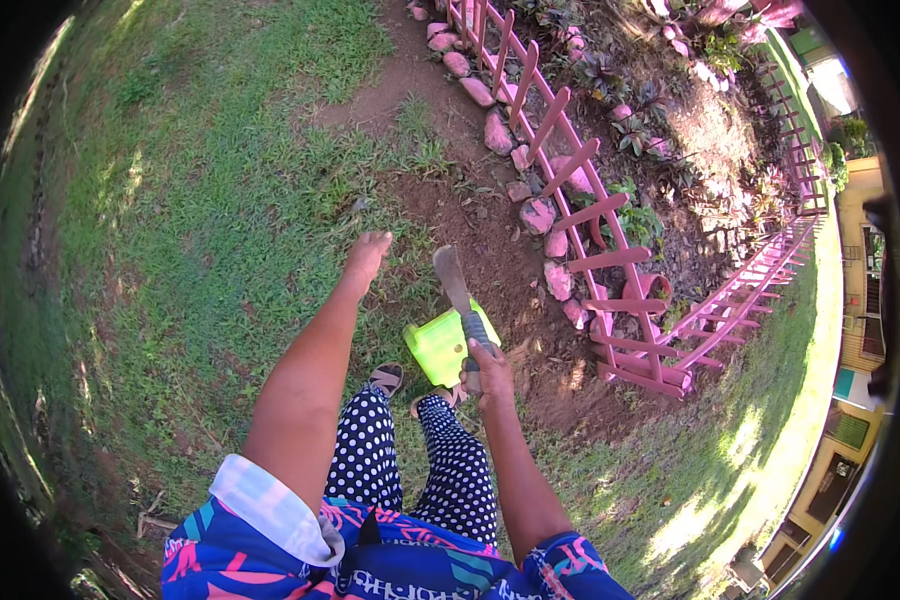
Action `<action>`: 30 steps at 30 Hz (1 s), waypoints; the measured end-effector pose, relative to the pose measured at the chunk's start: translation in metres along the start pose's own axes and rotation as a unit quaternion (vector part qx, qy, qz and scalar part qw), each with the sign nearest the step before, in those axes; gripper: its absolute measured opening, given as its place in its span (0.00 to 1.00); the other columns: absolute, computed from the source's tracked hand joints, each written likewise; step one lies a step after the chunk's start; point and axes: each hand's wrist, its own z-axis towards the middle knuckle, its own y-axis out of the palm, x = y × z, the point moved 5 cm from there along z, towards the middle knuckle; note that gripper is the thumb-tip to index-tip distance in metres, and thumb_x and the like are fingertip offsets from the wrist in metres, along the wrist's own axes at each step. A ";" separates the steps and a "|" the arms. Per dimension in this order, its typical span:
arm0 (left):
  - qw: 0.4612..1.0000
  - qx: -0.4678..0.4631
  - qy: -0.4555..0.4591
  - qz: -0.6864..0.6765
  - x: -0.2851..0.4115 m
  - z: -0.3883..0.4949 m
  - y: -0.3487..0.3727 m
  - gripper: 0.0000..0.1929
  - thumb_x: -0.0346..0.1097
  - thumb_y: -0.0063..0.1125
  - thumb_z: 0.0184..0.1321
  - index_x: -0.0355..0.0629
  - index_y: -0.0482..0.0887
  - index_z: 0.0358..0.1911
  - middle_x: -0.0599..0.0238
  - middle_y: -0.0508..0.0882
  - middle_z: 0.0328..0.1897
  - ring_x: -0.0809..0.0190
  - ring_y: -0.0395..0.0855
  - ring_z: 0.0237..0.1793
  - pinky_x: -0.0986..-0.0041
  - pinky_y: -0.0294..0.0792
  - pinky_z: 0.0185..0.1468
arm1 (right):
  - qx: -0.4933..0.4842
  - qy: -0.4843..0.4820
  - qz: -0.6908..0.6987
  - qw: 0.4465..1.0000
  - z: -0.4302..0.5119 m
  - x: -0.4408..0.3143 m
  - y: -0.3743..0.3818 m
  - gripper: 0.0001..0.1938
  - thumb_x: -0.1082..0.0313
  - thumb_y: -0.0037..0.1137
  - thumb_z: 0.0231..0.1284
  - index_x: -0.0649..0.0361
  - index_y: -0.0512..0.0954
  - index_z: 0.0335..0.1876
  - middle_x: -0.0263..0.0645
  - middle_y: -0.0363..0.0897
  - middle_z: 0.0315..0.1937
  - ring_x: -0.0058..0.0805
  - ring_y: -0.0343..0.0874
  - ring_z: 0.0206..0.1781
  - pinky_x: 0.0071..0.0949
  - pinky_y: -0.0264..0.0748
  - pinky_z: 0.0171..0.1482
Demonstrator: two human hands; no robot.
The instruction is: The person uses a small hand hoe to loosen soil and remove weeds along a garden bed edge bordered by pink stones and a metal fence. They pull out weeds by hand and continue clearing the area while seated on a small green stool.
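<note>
My right hand grips a short machete with a curved, broad-tipped blade and a grey wrapped handle. The blade points up and away from me. Beneath the handle, a bright yellow-green plastic piece with a small hole lies on the ground in front of my sandalled feet. My left hand reaches forward over the grass, left of the blade and apart from it. Its palm is turned away, so whether its fingers hold anything is hidden. Just beyond it is a small blurred greyish thing.
Bare brown soil runs along a low pink picket fence. Pink-painted stones line the fence's foot. Behind it are plants and a pink pot. Grass spreads to the left. A yellow building stands far right.
</note>
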 end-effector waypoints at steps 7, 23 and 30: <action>0.997 -0.034 0.029 -0.059 0.032 -0.009 0.028 0.15 0.51 0.53 0.61 0.50 0.74 0.41 0.73 0.76 0.32 0.69 0.74 0.28 0.68 0.65 0.35 | -0.053 0.006 0.046 0.998 0.007 -0.033 0.008 0.15 0.69 0.64 0.50 0.59 0.69 0.40 0.34 0.72 0.20 0.24 0.71 0.14 0.24 0.67 0.14; 0.996 -0.069 -0.048 -0.036 0.108 0.166 0.006 0.10 0.45 0.55 0.61 0.49 0.75 0.38 0.76 0.77 0.27 0.72 0.74 0.26 0.75 0.64 0.30 | 0.034 0.059 -0.001 0.998 0.116 -0.120 0.122 0.14 0.76 0.59 0.46 0.58 0.69 0.39 0.35 0.72 0.21 0.24 0.71 0.15 0.24 0.70 0.15; 0.997 -0.070 -0.043 0.002 0.143 0.222 -0.012 0.12 0.44 0.56 0.60 0.48 0.76 0.42 0.74 0.78 0.29 0.70 0.74 0.25 0.70 0.65 0.34 | 0.039 0.074 0.058 0.995 0.154 -0.145 0.174 0.13 0.70 0.64 0.49 0.60 0.69 0.35 0.35 0.72 0.20 0.24 0.71 0.15 0.25 0.70 0.15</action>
